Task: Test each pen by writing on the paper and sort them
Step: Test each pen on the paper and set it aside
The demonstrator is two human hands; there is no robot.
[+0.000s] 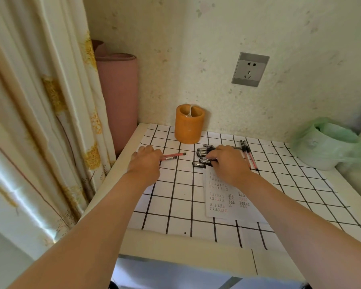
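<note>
Under the left hand [145,161] sits a red pen [173,157], flat on the checked table cover [175,197]. The fingers are curled down over its near end, so that bit is hidden, and I honestly can't tell if they're pinching it or just resting on top. The rest of the pen sticks out to the right, pointing at the loose cap pile.

Right hand [227,163] is palm down on a cluster of black pen caps [202,156], fingers bent and bunched close together over the caps nearest to it. Whether one is actually gripped, can't tell, the knuckles cover it. A few caps poke out to the left of the fingertips, touching each other.

Just right of that hand are two more pens [248,156], side by side, black ends away from the person, partly blocked by the hand. Below the right wrist is the test paper [227,203], covered in little rows of black and red scribbles, forearm lying over its right edge.

Further back, an orange pen holder [189,127] with two compartments stands against the wall, between the two hands. Green plastic bag [329,144] on the far right, wall socket [250,69] above, rolled pink mat [118,97] and curtain [40,122] off to the left.
</note>
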